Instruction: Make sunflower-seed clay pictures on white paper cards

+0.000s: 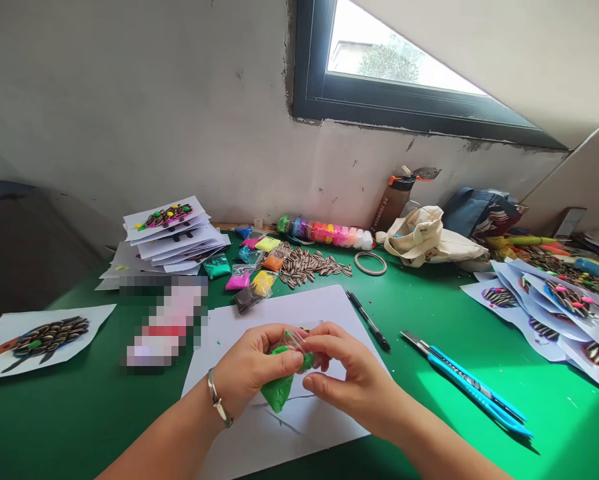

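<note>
Over a white sheet on the green table, my left hand grips a small clear bag of green clay between thumb and fingers. My right hand is at the bag's upper right edge, its fingers bent around the clear plastic, close to a green lump that shows there. Part of the bag's opening is hidden behind the fingers. Several small bags of coloured clay and a pile of striped seeds lie beyond the sheet.
A black pen and a blue cutter lie to the right. Stacked seed pictures stand at back left, more at right. A tape ring, bottle and cloth bag are along the wall.
</note>
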The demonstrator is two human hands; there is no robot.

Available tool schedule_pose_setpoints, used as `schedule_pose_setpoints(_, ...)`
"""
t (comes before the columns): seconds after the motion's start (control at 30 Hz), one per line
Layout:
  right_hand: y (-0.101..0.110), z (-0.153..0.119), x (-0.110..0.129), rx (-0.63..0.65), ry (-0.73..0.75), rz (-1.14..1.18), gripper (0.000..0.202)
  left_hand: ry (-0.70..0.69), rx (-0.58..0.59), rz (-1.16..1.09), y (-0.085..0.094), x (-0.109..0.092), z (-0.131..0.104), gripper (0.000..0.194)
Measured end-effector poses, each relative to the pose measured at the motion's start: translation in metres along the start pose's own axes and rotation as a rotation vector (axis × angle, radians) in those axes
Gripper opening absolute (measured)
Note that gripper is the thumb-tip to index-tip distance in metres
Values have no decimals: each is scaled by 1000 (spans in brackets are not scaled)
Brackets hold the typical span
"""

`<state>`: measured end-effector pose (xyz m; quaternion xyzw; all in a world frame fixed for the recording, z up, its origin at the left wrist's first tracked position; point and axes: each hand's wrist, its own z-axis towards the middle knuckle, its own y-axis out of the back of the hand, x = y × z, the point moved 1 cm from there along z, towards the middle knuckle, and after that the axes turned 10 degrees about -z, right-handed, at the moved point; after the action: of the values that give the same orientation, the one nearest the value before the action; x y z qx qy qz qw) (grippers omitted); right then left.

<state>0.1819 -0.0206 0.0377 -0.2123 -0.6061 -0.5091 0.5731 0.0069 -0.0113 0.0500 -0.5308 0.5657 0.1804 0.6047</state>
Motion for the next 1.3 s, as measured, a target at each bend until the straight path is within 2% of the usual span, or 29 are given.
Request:
schedule_pose_setpoints(0.2, -2, 0, 2, -69, 38, -31, 11, 13, -22, -1, -2, 0, -1, 34)
schedule_pose_setpoints(0.4, -4, 1, 3, -82, -4, -16, 6, -13, -50, 63, -3, -2, -1, 31)
schedule_pose_setpoints(0.57, -2, 1, -1, -38, -56, 41, 14, -56, -104, 159, 0, -1, -1, 34)
schedule_pose_setpoints(0.8, -1, 1, 6, -32, -73, -54, 15, -84, -70, 233, 0, 4, 1, 27)
schedule_pose_setpoints(0.97, -5, 2, 2, -64, -140, -92, 19, -68, -144, 315, -7, 1, -2, 25)
schedule_pose_setpoints(1.17, -5, 2, -6, -58, -202, -22, 10, -89, -209, 414, -6, -1, -3, 22)
schedule_pose_setpoints(1.3, -2, 3, -5, -15, -171, 22, 19, -103, -189, 401, -2, -1, -1, 22)
